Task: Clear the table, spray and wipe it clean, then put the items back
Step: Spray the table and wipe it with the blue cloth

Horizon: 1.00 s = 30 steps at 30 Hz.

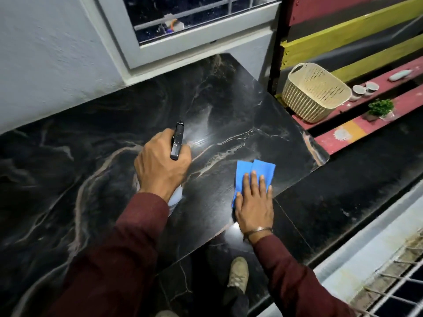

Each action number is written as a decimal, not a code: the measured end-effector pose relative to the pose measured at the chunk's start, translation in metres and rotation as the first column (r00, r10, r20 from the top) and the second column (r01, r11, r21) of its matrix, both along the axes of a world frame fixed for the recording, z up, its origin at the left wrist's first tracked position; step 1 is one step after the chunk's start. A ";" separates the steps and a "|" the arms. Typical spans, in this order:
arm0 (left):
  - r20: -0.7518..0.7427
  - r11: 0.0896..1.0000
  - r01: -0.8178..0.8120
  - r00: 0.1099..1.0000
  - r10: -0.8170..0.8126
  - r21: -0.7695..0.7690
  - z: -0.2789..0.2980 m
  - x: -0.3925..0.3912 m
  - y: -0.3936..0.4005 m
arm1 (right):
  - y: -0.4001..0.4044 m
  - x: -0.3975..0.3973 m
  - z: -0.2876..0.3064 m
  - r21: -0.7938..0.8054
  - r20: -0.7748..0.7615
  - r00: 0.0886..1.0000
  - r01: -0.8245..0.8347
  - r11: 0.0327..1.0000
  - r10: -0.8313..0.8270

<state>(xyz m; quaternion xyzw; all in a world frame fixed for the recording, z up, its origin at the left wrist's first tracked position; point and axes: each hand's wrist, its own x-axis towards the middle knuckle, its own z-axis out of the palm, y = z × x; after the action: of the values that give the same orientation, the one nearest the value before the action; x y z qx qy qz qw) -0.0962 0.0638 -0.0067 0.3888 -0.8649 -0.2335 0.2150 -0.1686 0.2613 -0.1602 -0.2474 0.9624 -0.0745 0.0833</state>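
The black marble table [91, 156] fills the middle of the head view. My left hand [161, 165] grips a spray bottle [177, 143] with a black nozzle head pointing away over the table; its pale body [175, 199] shows below my wrist. A thin spray mist hangs over the surface just past the nozzle. My right hand [254, 202] lies flat with straight fingers on a folded blue cloth [254, 172], pressing it onto the table near the front right edge.
On the red and yellow wooden bench to the right stand a cream plastic basket [314, 92], two small cups [364, 89], a small potted plant [378, 108] and a lying bottle [399, 75]. A window [183, 17] is behind the table. My shoe [238, 274] shows below.
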 end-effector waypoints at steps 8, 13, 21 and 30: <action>-0.057 0.991 -0.132 0.990 0.132 0.006 -0.009 0.106 -0.043 | -0.090 0.159 0.008 -0.055 0.045 0.905 -0.420 0.906 0.422; -0.044 0.958 -0.287 0.957 0.286 -0.022 -0.006 0.178 -0.083 | -0.165 0.245 0.009 -0.080 0.098 0.716 -0.687 0.722 0.692; -0.043 0.898 -0.430 0.903 0.427 -0.094 -0.003 0.274 -0.143 | -0.237 0.176 0.006 0.013 0.054 0.810 -0.585 0.811 0.583; -0.036 0.839 -0.541 0.841 0.540 -0.053 -0.003 0.296 -0.170 | -0.201 0.198 0.010 0.008 -0.013 0.836 -0.548 0.836 0.548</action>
<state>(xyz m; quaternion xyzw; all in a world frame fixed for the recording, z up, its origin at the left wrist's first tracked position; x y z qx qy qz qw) 0.1999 -0.1063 -0.0098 0.6077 -0.7248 -0.1409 0.2923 0.0294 0.0604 -0.1504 -0.5129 0.8521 -0.0438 0.0944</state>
